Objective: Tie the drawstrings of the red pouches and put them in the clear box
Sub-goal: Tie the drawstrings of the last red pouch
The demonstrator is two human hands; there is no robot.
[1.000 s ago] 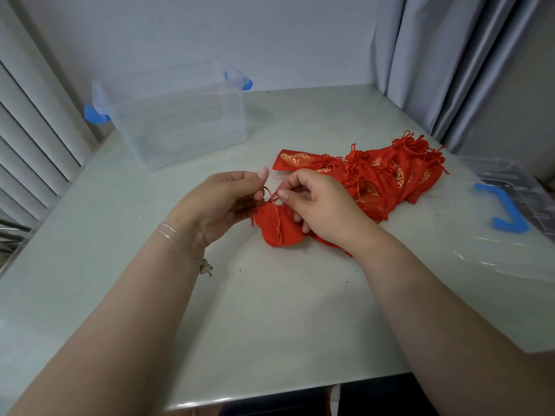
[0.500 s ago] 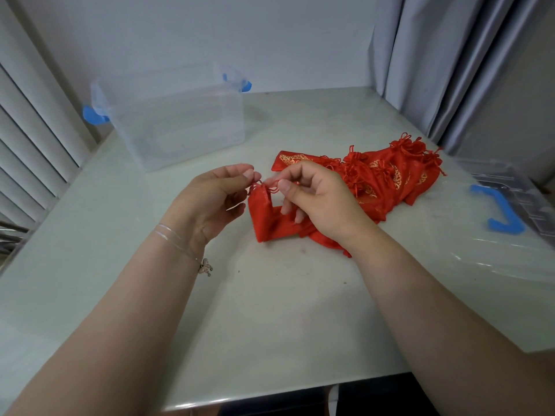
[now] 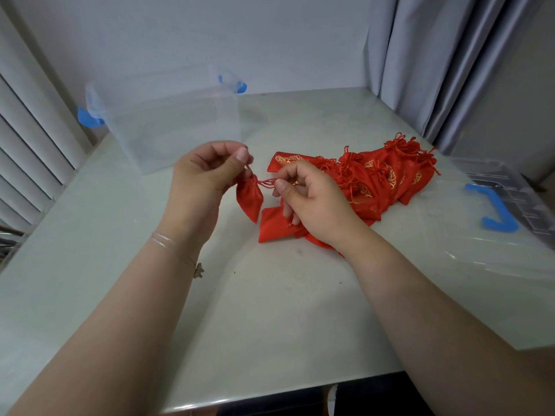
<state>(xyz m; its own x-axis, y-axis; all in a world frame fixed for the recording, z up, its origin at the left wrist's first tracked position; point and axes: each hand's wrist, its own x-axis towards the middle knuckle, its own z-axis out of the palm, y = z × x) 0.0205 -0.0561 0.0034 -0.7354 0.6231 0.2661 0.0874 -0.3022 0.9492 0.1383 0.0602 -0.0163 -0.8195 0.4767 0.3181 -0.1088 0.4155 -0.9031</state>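
A small red pouch (image 3: 250, 198) hangs above the table between my hands, its mouth drawn closed. My left hand (image 3: 207, 175) pinches one red drawstring at the pouch's top. My right hand (image 3: 309, 196) pinches the other drawstring (image 3: 266, 182), pulled out to the right. A pile of several red pouches with gold print (image 3: 372, 178) lies on the table behind my right hand. One flat pouch (image 3: 271, 228) lies partly under my right hand. The clear box (image 3: 168, 121) with blue handles stands at the back left, with nothing visible in it.
The box's clear lid (image 3: 492, 205) with a blue handle lies at the table's right edge. Grey curtains hang at the back right, white slats on the left. The pale table (image 3: 270, 310) reaches its front edge near my forearms.
The pouch has been lifted off the table and its mouth has cinched closed. My hands have moved apart, pulling the two drawstrings left and right.
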